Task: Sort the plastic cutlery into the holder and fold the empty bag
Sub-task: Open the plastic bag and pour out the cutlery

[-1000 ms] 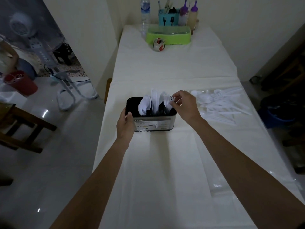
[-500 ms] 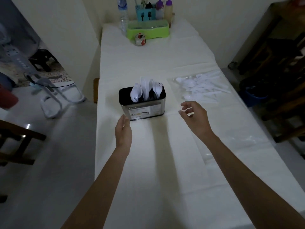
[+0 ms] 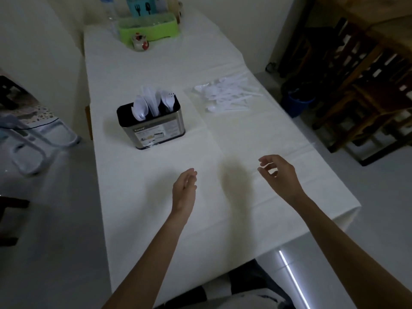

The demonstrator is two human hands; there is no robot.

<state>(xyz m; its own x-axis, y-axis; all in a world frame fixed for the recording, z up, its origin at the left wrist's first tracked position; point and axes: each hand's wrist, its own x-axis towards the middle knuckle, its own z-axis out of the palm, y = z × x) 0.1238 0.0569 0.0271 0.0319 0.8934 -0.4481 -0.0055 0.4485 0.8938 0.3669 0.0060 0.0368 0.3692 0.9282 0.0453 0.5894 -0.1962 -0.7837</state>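
L hand fingers together, R hand loosely curled, both empty; holder w/ cutlery; bag contents blurred, prob. spoons.

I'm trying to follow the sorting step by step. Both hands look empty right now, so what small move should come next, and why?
Probably reach the right hand forward to the loose pile of white plastic cutlery and pick a piece up. Both it and the left hand hover empty above the table, the pile lies on the right side, and the holder already has several pieces standing in it with room left.
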